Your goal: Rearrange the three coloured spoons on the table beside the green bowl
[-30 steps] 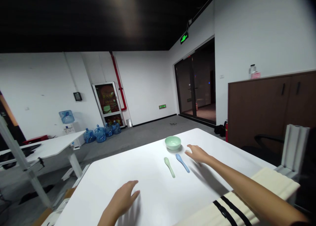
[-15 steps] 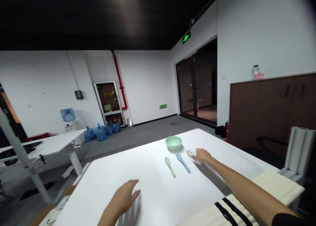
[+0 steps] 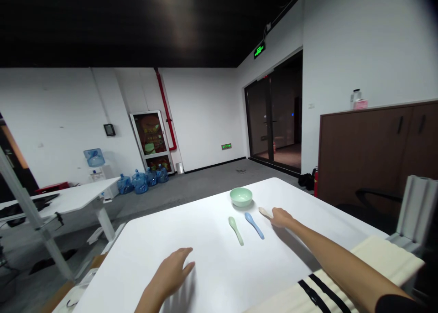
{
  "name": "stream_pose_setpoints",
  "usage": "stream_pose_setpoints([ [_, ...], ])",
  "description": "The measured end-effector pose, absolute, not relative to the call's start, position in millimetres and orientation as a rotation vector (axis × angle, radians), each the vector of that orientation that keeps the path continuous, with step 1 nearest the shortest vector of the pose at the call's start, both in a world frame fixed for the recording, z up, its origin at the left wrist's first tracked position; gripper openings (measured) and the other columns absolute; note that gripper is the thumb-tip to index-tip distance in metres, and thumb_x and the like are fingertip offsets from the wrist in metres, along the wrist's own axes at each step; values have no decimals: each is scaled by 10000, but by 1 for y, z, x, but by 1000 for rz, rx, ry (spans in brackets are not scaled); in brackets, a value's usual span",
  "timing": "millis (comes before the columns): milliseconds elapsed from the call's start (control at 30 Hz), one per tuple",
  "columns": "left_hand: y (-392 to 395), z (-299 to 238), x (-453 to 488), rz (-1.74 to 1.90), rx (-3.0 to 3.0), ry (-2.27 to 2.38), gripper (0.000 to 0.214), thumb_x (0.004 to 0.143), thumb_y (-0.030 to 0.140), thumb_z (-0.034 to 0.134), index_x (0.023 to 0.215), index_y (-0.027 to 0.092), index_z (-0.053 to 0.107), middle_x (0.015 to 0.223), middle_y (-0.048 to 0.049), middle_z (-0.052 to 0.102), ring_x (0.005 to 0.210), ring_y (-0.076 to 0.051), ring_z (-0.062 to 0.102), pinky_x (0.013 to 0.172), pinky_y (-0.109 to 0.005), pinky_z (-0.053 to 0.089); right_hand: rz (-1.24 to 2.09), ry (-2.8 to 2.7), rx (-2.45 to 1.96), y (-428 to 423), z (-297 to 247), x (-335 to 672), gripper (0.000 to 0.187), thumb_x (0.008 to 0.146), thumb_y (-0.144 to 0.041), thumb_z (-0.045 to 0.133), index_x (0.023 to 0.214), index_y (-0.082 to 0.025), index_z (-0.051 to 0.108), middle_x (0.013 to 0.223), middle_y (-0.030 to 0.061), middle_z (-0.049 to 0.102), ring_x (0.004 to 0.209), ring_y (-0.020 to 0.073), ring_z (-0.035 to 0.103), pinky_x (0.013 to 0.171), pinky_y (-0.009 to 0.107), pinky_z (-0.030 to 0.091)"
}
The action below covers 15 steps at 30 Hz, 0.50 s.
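Right hand (image 3: 282, 217) out on the white table (image 3: 236, 276), and here's the action: its fingers (image 3: 276, 214) sit close together over a cream spoon (image 3: 264, 211), the spoon's bowl poking out just past the fingertips, the rest hidden under the hand. Clamped or only covering it? From this view, you cannot tell! Just left of those fingertips lies a blue spoon (image 3: 254, 225), flat on the tabletop, with a pale green spoon (image 3: 236, 231) beside it, a little farther left. Ahead of the fingertips, up and to the left, a pale green bowl (image 3: 241, 197) sits upright. Over on the left, the left hand (image 3: 171, 272) rests low on the table, fingers slightly apart, holding nothing, well apart from the spoons. Far beyond the fingers, blue water bottles (image 3: 138, 183) crowd the floor by the wall.
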<state>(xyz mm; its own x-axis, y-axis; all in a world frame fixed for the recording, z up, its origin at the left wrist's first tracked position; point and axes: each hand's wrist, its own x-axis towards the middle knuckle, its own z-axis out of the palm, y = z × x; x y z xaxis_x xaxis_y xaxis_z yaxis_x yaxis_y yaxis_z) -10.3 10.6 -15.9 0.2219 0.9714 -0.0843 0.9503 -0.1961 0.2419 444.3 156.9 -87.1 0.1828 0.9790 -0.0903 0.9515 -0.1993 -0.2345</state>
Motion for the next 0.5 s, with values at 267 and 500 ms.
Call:
stream_pose_setpoints([
  [267,10,-17,-10,163,2248,1799,591,865,553,407,1358,246,512,1433,-50,510,1304,-268,469,1077,-394,368,167,-1819,-2205,178,-45,431,330,837,-390,499,989,-144,659,1050,164,671,879,261,655,652,303,428],
  [500,9,-16,-11,129,2236,1830,569,867,512,414,1361,247,507,1432,-56,510,1300,-258,472,1073,-394,373,134,-1762,-2154,216,-22,402,295,830,-376,527,953,-149,669,1045,165,672,917,269,651,670,286,422],
])
